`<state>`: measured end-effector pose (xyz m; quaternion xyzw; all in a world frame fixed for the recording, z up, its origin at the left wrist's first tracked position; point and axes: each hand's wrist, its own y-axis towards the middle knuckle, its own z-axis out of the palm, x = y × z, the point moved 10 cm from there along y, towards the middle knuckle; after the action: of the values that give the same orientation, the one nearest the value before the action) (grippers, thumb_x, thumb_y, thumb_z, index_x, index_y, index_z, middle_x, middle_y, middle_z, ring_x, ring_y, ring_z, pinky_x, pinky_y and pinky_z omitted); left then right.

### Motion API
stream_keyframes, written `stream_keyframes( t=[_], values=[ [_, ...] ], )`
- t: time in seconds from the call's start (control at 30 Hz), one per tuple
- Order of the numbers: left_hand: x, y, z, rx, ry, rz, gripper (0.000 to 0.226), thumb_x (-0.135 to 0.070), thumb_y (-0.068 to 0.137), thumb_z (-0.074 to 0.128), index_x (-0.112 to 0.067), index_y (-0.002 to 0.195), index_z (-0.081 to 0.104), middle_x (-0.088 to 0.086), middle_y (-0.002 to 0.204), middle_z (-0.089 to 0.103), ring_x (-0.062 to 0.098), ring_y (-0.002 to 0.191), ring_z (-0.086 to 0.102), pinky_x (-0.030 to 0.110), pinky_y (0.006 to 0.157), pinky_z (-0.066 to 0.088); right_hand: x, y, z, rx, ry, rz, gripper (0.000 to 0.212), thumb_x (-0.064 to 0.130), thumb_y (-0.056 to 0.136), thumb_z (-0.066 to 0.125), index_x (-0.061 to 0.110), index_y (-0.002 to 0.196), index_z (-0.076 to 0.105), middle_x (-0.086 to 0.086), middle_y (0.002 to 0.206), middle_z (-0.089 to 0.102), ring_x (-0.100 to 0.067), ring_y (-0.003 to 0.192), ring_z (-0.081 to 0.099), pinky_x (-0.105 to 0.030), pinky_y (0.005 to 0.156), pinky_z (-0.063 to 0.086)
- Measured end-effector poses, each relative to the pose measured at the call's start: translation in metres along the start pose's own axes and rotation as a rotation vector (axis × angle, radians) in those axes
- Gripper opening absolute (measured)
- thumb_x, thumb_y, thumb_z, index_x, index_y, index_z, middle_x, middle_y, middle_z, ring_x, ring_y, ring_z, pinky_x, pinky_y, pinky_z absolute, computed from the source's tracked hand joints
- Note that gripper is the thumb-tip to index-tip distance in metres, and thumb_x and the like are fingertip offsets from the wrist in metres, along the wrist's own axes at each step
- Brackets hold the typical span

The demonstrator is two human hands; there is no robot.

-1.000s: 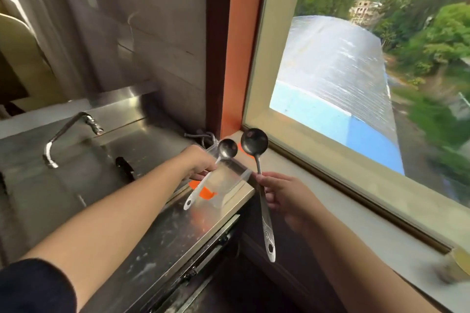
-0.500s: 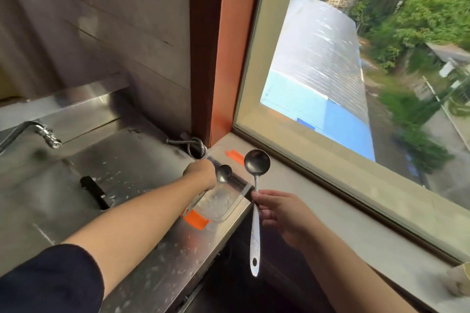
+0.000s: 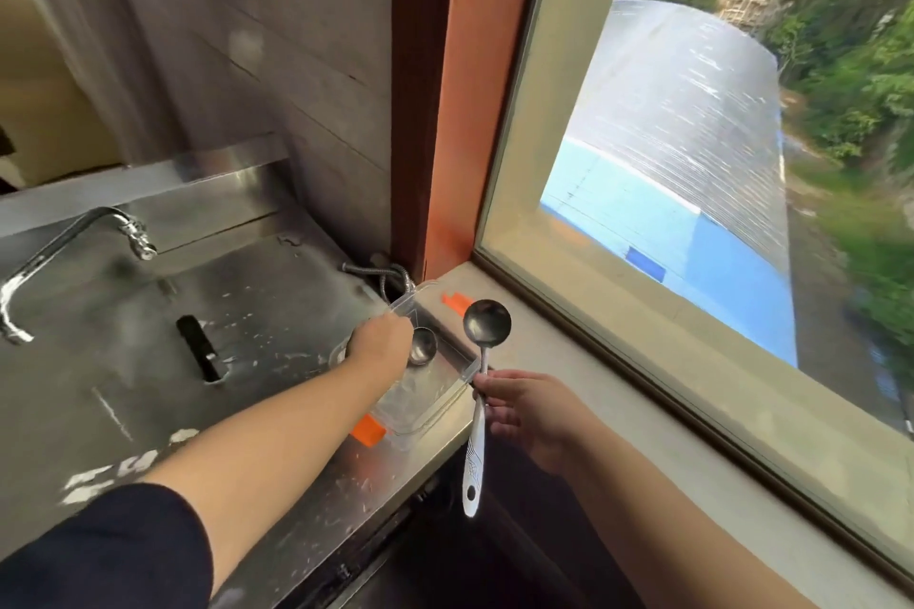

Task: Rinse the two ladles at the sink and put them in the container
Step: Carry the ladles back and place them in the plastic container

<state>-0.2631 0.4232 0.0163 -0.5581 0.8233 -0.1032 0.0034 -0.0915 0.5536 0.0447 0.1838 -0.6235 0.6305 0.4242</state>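
Note:
A clear plastic container (image 3: 447,398) with orange clips sits on the steel counter beside the window sill. My left hand (image 3: 381,346) reaches into it, closed on a small steel ladle (image 3: 423,346) whose bowl lies inside the container; its handle is hidden under my hand. My right hand (image 3: 524,406) holds a larger ladle (image 3: 487,324) upright by its stem, bowl up, just right of the container's rim. Its white patterned handle hangs down past the counter edge.
A curved steel tap (image 3: 69,237) stands at the left over the steel sink surface (image 3: 123,312), which has a dark slot (image 3: 200,349). A coiled metal hose (image 3: 390,274) lies in the corner. The concrete window sill (image 3: 618,391) runs along the right.
My left hand has lowered the small ladle from above the container down into it. My right hand keeps the larger ladle upright beside the container, shifted slightly.

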Motion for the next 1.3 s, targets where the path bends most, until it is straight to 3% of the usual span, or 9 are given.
stream_keyframes(
  t=[0.17,0.37,0.47,0.6,0.77,0.9,0.97,1.07,1.3],
  values=[
    [0.004,-0.007,-0.006,-0.062,-0.068,0.067,0.025,-0.008,0.090,0.056,-0.019,0.103,0.075,0.007,0.107,0.074,0.031,0.100,0.071,0.039,0.082,0.056,0.001,0.013,0.004,0.042,-0.008,0.025,0.016,0.004,0.090,0.072,0.005,0.105,0.065,-0.012,0.080,0.071,-0.018,0.057,0.064,-0.026,0.055,0.052],
    [0.039,-0.056,-0.023,-0.054,-0.933,-0.044,0.006,-0.028,0.082,0.078,-0.024,0.086,0.078,-0.007,0.075,0.075,0.010,0.072,0.069,0.027,0.075,0.057,-0.005,0.026,0.015,0.053,-0.002,0.094,0.011,0.001,0.091,0.071,0.008,0.090,0.062,-0.006,0.066,0.071,-0.014,0.050,0.066,-0.021,0.043,0.053],
    [0.038,-0.095,-0.012,0.189,-1.323,-0.139,0.024,-0.037,0.088,0.075,-0.014,0.083,0.076,-0.004,0.068,0.073,0.007,0.057,0.065,0.024,0.057,0.055,-0.004,0.033,0.023,0.055,0.015,0.092,0.011,-0.001,0.092,0.069,0.008,0.086,0.064,-0.008,0.068,0.071,-0.016,0.052,0.068,-0.022,0.044,0.055],
    [0.029,-0.141,-0.002,0.494,-1.426,-0.129,0.039,-0.051,0.087,0.071,-0.014,0.100,0.076,-0.001,0.087,0.078,0.010,0.067,0.070,0.023,0.057,0.055,-0.004,0.039,0.040,0.074,0.033,0.100,0.009,-0.002,0.095,0.063,0.002,0.089,0.069,-0.008,0.060,0.071,-0.013,0.047,0.069,-0.020,0.044,0.056],
    [0.032,-0.156,0.005,0.517,-1.546,-0.048,0.022,-0.028,0.096,0.065,-0.009,0.105,0.073,0.001,0.078,0.067,0.011,0.062,0.056,0.020,0.050,0.046,-0.009,0.045,0.058,0.074,-0.009,0.098,0.013,0.004,0.097,0.063,0.000,0.108,0.070,-0.010,0.075,0.065,-0.011,0.046,0.068,-0.020,0.044,0.055],
    [0.045,-0.155,0.018,0.477,-1.585,-0.090,0.015,-0.019,0.099,0.062,-0.009,0.101,0.074,-0.005,0.068,0.064,0.006,0.053,0.054,0.017,0.045,0.044,0.004,0.051,0.054,-0.052,-0.543,-0.079,0.027,0.029,0.088,0.078,0.007,0.097,0.064,-0.007,0.074,0.066,-0.018,0.057,0.065,-0.026,0.045,0.053],
    [0.049,-0.152,0.024,0.488,-1.549,-0.094,0.019,-0.020,0.099,0.061,-0.006,0.104,0.073,-0.008,0.063,0.063,0.004,0.051,0.053,0.017,0.044,0.042,0.023,0.050,0.054,-0.190,-0.957,-0.290,0.039,0.040,0.083,0.080,0.010,0.102,0.066,-0.006,0.086,0.070,-0.026,0.078,0.071,-0.035,0.063,0.058],
    [0.054,-0.145,0.032,0.513,-1.476,-0.109,0.025,-0.026,0.098,0.062,-0.004,0.106,0.071,-0.009,0.058,0.059,0.004,0.049,0.049,0.018,0.043,0.039,0.028,0.048,0.083,-0.140,-1.335,-0.551,0.037,0.046,0.088,0.069,0.019,0.114,0.073,-0.004,0.117,0.073,-0.027,0.110,0.064,-0.038,0.090,0.052],
    [0.051,-0.124,0.048,0.554,-1.402,-0.160,0.020,-0.029,0.095,0.067,-0.014,0.083,0.073,-0.012,0.050,0.054,0.001,0.042,0.045,0.015,0.036,0.035,-0.011,0.071,0.101,0.007,-1.681,-0.440,0.047,0.042,0.102,0.032,0.026,0.106,0.076,0.002,0.110,0.075,-0.024,0.113,0.063,-0.061,0.115,0.018]
  ],
)
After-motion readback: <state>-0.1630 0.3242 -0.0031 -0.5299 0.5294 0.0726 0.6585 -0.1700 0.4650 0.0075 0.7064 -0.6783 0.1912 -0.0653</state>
